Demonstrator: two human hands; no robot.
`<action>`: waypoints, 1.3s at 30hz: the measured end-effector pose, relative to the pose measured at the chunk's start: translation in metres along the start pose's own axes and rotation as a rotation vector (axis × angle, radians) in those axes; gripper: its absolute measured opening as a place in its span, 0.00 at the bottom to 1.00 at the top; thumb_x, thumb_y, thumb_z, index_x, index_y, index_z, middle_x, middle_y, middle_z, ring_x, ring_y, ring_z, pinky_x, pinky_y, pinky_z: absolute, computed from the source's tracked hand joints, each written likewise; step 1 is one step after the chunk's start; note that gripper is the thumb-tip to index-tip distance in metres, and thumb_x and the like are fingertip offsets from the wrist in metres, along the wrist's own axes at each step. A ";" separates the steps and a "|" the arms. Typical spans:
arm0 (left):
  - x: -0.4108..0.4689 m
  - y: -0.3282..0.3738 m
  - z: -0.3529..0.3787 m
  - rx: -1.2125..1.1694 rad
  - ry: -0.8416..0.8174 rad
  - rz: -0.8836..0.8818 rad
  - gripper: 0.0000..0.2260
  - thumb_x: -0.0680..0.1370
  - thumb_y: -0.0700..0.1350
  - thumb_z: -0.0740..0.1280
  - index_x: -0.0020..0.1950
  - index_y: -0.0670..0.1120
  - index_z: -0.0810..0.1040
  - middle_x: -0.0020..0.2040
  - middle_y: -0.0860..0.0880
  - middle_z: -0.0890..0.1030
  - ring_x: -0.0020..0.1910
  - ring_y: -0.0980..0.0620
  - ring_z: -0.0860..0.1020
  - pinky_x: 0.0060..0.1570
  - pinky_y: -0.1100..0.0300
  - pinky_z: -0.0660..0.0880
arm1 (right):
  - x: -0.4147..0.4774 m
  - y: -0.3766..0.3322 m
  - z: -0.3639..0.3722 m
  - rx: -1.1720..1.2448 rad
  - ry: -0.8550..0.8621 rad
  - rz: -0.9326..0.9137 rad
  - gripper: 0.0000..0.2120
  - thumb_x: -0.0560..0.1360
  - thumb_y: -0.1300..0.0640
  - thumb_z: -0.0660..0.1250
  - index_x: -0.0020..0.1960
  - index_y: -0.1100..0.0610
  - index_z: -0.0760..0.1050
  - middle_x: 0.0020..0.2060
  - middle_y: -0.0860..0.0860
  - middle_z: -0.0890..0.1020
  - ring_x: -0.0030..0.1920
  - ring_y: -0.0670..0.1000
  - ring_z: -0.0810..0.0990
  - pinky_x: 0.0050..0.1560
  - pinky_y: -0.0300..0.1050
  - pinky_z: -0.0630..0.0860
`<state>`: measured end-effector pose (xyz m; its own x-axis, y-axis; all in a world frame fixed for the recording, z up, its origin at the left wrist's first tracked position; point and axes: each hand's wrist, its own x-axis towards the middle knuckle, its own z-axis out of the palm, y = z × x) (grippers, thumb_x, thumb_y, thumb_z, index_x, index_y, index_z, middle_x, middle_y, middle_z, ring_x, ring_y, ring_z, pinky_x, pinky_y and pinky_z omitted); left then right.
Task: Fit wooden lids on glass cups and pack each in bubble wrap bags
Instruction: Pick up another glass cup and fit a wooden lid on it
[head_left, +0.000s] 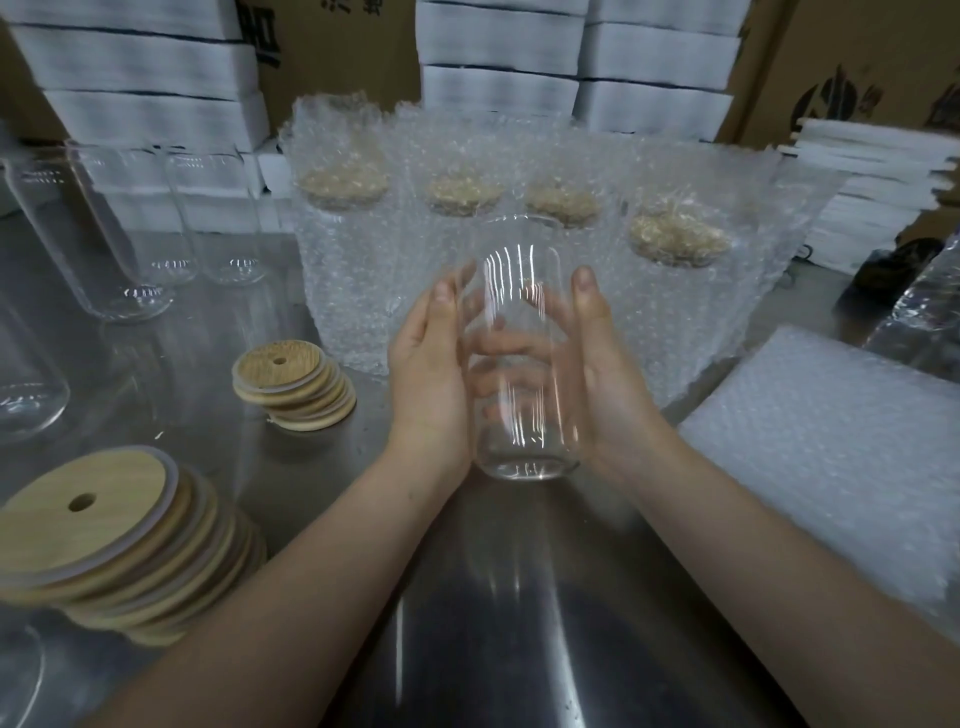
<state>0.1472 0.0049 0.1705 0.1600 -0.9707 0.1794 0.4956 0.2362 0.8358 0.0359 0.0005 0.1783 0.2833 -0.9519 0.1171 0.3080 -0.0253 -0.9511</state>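
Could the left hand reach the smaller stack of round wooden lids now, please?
Probably yes: nothing stands between left hand and wooden lid stack, but it holds the clear glass cup.

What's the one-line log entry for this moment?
held: clear glass cup, no lid | left hand: grips cup | right hand: grips cup | round wooden lids: stacked
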 end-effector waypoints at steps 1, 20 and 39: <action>-0.003 0.001 0.003 0.029 -0.002 -0.001 0.14 0.84 0.52 0.54 0.58 0.52 0.79 0.57 0.47 0.84 0.52 0.50 0.84 0.56 0.47 0.80 | 0.000 0.000 0.001 -0.012 0.031 -0.034 0.31 0.70 0.30 0.60 0.62 0.52 0.73 0.45 0.57 0.84 0.41 0.56 0.83 0.44 0.54 0.79; -0.017 0.003 0.014 0.095 -0.071 -0.014 0.29 0.71 0.69 0.56 0.63 0.53 0.75 0.56 0.46 0.83 0.44 0.44 0.86 0.37 0.51 0.82 | 0.003 -0.004 -0.005 -0.181 0.345 -0.182 0.20 0.83 0.42 0.51 0.53 0.54 0.75 0.38 0.51 0.77 0.26 0.44 0.79 0.25 0.39 0.73; -0.017 0.001 0.017 0.125 -0.014 0.044 0.19 0.80 0.59 0.60 0.58 0.47 0.78 0.51 0.49 0.85 0.50 0.51 0.84 0.51 0.48 0.82 | -0.002 -0.006 0.002 -0.116 0.218 -0.139 0.33 0.70 0.28 0.60 0.58 0.55 0.77 0.42 0.57 0.86 0.36 0.54 0.84 0.39 0.50 0.81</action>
<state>0.1303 0.0210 0.1769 0.1671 -0.9602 0.2238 0.3777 0.2720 0.8850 0.0356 0.0036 0.1842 0.0400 -0.9796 0.1968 0.2208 -0.1834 -0.9579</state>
